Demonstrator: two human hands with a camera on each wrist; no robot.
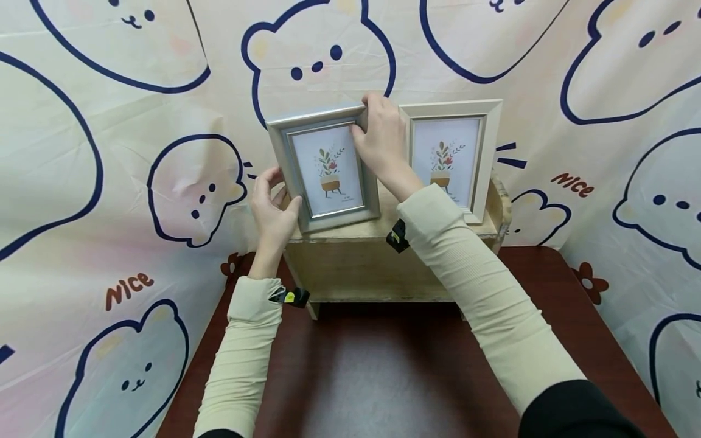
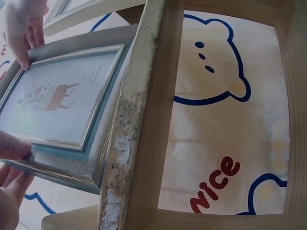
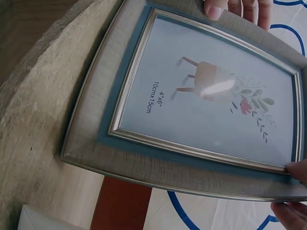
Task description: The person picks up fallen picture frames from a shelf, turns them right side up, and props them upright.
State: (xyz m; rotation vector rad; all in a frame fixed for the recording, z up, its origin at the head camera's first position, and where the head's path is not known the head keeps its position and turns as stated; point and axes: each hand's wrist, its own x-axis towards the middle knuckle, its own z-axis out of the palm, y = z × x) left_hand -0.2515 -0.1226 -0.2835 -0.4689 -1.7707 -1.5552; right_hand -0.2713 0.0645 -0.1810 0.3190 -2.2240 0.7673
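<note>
Standing on a dark red-brown, glossy wood-grain table (image 1: 378,377): one pale, unpainted wooden shelf (image 1: 378,271), box-shaped, raised on short legs, its exposed edge rough, with whitish, flaking patches in the left wrist view. Behind the shelf and to both sides of it: cream-white, lightly creased cloth (image 1: 219,109) printed with navy-outlined bears, red-brown "NICE" lettering and brown-red flowers. Over the left half of the shelf top: one rectangular silver-grey picture frame (image 1: 328,167), tilted, with finely streaked moulding, a blue-grey inner band, a shiny metallic-looking lip and a print of a tan legged planter with leaves and a red flower; whether its lower edge touches the shelf cannot be told. Left hand (image 1: 272,210), left of the shelf top, gripping the frame's left side, thumb in front, fingers behind. Right hand (image 1: 383,137), above the shelf, gripping the upper right corner, thumb on the face. On the shelf's right half, upright: one rectangular cream picture frame (image 1: 446,158) with a matching print, partly covered by the right arm. Both arms: cream, finely ribbed sleeves (image 1: 487,298), wrinkled, below black cloth.
</note>
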